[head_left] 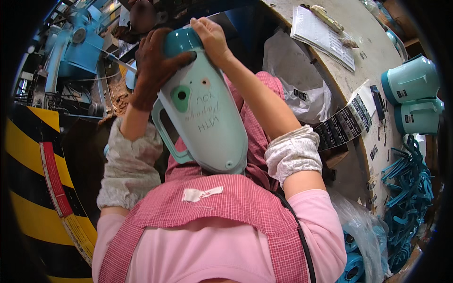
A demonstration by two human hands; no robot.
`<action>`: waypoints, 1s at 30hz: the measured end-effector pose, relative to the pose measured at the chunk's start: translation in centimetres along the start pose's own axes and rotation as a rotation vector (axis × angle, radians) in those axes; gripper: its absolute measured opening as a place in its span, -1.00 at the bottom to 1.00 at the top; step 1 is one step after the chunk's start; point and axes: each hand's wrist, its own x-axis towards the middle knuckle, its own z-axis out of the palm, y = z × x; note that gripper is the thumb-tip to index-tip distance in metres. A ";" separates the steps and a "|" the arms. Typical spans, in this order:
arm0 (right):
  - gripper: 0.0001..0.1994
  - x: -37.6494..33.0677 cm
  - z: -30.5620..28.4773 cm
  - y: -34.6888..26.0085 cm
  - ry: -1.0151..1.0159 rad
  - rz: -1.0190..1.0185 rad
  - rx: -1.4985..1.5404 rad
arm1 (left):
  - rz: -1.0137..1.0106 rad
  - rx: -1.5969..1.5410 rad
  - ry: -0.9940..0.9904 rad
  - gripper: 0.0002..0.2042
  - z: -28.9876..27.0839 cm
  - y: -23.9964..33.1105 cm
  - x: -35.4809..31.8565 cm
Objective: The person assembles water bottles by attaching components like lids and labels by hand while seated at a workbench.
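A pale green plastic jug [207, 125] lies lengthwise over my lap, its handle [165, 134] on the left side. Its darker teal end band [181, 40] points away from me. A papaya-like picture with a dark seed hole and upside-down lettering show on its side. My left hand [153, 68], in a brown glove, grips the far end from the left, thumb across the body. My bare right hand [213, 41] is closed over the right side of the teal band. The underside of the jug is hidden.
To the right, a worktable [377, 56] carries papers [323, 37], a label strip [347, 123], two similar jugs [417, 113] and a heap of teal straps [408, 184]. Blue machinery [78, 56] stands at the far left, beside a yellow-and-black striped panel [35, 184]. Plastic bags hang near the table.
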 end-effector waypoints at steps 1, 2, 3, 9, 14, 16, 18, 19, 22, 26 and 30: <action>-0.64 -0.1 0.5 -0.5 0.007 0.005 0.160 | -0.058 -0.021 -0.006 -0.32 -0.6 0.6 -0.3; -0.65 0.5 0.5 -0.4 0.013 -0.009 0.153 | -0.061 0.021 -0.020 -0.32 -0.8 1.0 0.6; -0.66 0.7 0.4 -0.5 0.012 -0.011 0.143 | -0.077 0.057 -0.037 -0.32 -0.6 1.4 0.9; -0.67 0.5 -3.5 -3.7 -0.219 -0.274 -0.020 | -0.140 -0.500 -0.012 -0.27 -3.3 2.0 -0.6; -0.61 -0.6 -6.6 -2.9 -0.090 -0.141 0.428 | -0.014 -0.665 -0.009 -0.28 -2.3 4.3 0.2; -0.61 -1.9 -6.6 -1.8 0.069 -0.120 0.336 | -0.012 -0.693 -0.072 -0.29 -0.7 2.9 0.3; -0.59 -1.6 -6.0 -0.3 0.128 -0.139 0.395 | -0.045 -0.724 -0.082 -0.29 0.3 2.8 0.4; -0.57 -1.7 -6.1 0.1 0.132 -0.063 0.363 | -0.041 -0.730 -0.088 -0.30 0.6 2.4 0.5; -0.53 -0.8 -7.8 -0.1 0.055 -0.012 0.162 | -0.076 -0.747 -0.148 -0.32 1.4 1.5 1.1; -0.51 -1.1 -7.4 -4.1 0.095 -0.177 -0.232 | -0.018 -0.714 -0.203 -0.37 2.1 2.0 2.2; -0.52 -0.8 -6.2 -2.4 0.262 -0.133 -0.048 | 0.036 -0.607 -0.181 -0.32 3.2 1.3 3.0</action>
